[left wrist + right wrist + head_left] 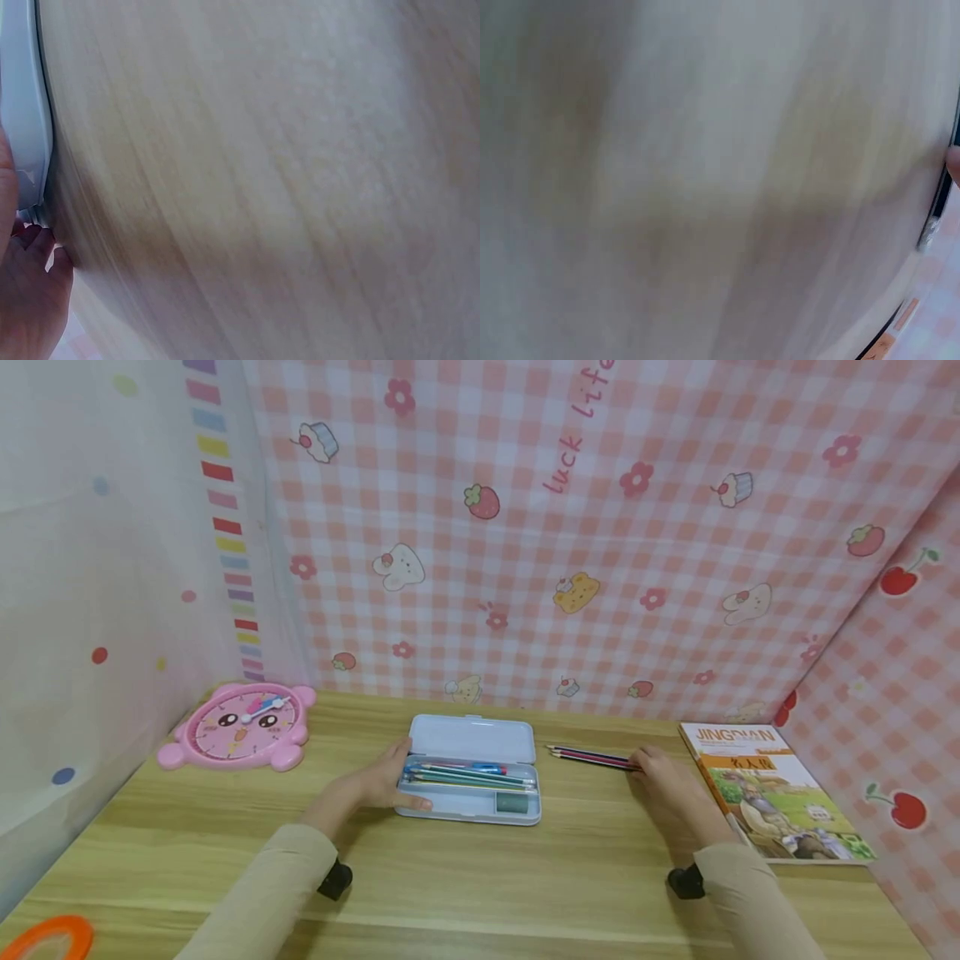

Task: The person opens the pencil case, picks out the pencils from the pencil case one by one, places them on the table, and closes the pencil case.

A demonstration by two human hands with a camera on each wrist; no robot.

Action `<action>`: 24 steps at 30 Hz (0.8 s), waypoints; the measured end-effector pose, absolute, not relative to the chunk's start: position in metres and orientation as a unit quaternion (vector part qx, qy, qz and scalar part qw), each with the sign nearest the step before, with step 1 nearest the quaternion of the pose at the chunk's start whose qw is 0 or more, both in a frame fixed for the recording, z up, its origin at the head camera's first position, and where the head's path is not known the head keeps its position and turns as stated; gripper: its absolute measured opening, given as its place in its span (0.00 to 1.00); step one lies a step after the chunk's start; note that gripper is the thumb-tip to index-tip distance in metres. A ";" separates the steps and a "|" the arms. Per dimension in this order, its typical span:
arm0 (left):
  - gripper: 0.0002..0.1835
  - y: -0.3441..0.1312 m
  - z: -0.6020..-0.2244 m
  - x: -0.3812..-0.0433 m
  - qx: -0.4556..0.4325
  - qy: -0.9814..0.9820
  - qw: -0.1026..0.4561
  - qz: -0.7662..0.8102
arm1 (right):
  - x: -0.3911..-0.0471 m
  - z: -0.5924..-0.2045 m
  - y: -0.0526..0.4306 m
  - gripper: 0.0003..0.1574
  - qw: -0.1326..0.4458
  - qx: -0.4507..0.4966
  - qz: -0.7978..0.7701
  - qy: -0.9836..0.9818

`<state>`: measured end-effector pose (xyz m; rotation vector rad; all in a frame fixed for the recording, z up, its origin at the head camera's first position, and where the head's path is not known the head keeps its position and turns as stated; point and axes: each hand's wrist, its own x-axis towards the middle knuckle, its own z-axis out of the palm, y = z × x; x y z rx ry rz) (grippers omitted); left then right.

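A pale blue pencil case [474,739] lies with its lid folded back on the table. Inside are several pencils [468,777], a blue pen with a red end [489,769] and a grey-green block [512,802] in the front right corner. My left hand [375,783] grips the case's left end, thumb along the front and fingers toward the hinge. To the right of the case, my right hand [663,778] pinches the right end of a few dark and red pencils [592,758], their tips toward the case. The right wrist view catches only a fingertip [954,161] on a dark pencil [941,195].
A pink clock [240,727] with a cartoon face lies at the back left. On the right is an illustrated book [780,797], close to my right forearm. An orange ring-shaped piece [71,931] shows at the front left corner. Patterned cloth walls border the table.
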<state>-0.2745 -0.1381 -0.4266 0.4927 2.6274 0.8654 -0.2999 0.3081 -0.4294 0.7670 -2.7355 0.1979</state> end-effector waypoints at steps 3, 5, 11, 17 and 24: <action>0.64 -0.138 -0.427 -0.275 0.171 0.922 0.166 0.307 | -0.300 -0.426 0.300 0.07 0.131 0.249 0.082 -0.956; 0.64 -0.138 -0.427 -0.275 0.168 0.922 0.166 0.308 | -0.300 -0.423 0.291 0.09 0.121 0.244 0.098 -0.957; 0.64 -0.138 -0.429 -0.276 0.167 0.921 0.167 0.309 | -0.299 -0.416 0.255 0.13 0.126 0.269 0.131 -0.946; 0.64 -0.140 -0.429 -0.275 0.169 0.921 0.165 0.310 | -0.299 -0.413 0.214 0.10 0.106 0.339 0.170 -0.919; 0.64 -0.139 -0.429 -0.275 0.169 0.923 0.164 0.304 | -0.293 -0.405 0.168 0.09 0.019 0.369 0.189 -0.910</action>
